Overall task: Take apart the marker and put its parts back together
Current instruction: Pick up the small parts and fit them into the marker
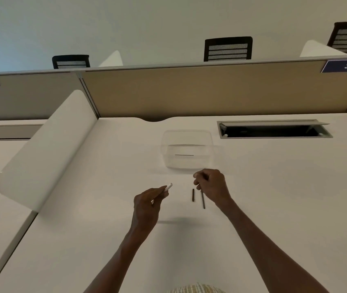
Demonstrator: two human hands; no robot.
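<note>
Currently: left hand grip pinching white marker barrel | right hand grip curling around thin dark rod | short dark piece lying on white tabletop

Matt desk — clear plastic box

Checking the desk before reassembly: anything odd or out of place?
Nothing stands out. Two dark marker parts lie side by side on the desk; the left hand pinches a white piece.
</note>
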